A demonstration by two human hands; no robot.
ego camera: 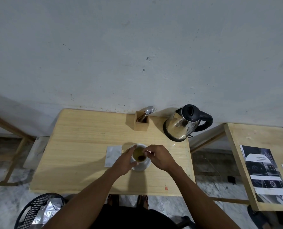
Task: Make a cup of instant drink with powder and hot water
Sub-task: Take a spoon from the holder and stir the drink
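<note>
A white cup [141, 164] stands in the middle of the wooden table [81, 146] and holds brownish liquid with a dark clump in it. My left hand [124, 160] wraps the cup's left side. Over the rim on the right, my right hand [159, 157] has its fingers pinched together on something small; it may be a spoon handle, but I cannot make it out. A silver sachet [113, 155] lies flat just left of the cup. A steel kettle [181, 125] with a black lid and handle sits at the table's back right.
A wooden holder [141, 121] with a spoon and fork stands at the back, against the wall. A second table [259, 162] with printed sheets is on the right. A black basket [38, 210] with foil wrappers sits on the floor at lower left.
</note>
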